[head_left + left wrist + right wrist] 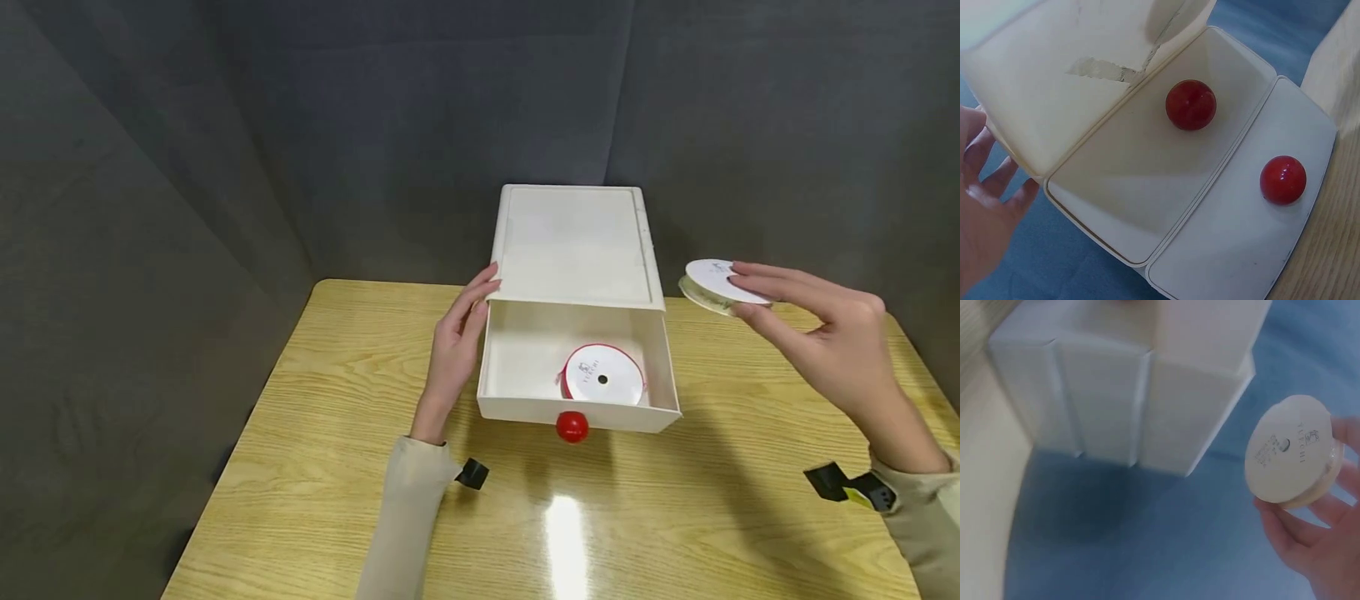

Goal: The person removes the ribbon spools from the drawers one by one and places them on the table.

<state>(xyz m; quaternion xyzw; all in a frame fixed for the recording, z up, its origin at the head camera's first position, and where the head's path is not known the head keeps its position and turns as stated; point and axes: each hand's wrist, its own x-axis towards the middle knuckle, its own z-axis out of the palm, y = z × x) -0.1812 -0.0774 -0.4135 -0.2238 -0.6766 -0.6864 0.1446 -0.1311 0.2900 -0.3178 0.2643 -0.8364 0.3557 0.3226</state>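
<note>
A white drawer unit (573, 242) stands at the table's far side, its top drawer (517, 375) pulled out toward me. Inside that drawer lies a ribbon spool (600, 367) with white faces and a red edge. My left hand (456, 337) rests its extended fingers against the unit's left side, near the top front corner. To the right of the unit and above the table, my right hand (832, 333) pinches a second ribbon spool (712, 279), white-faced with pale green ribbon. Printing and a centre hole show on this spool's face (1291, 447) in the right wrist view.
A round red knob (572, 427) sits on the pulled-out drawer's front. Below it, two closed drawers carry red knobs (1190, 105) of the same kind. Dark grey cloth (420, 125) hangs behind the wooden table (322, 467).
</note>
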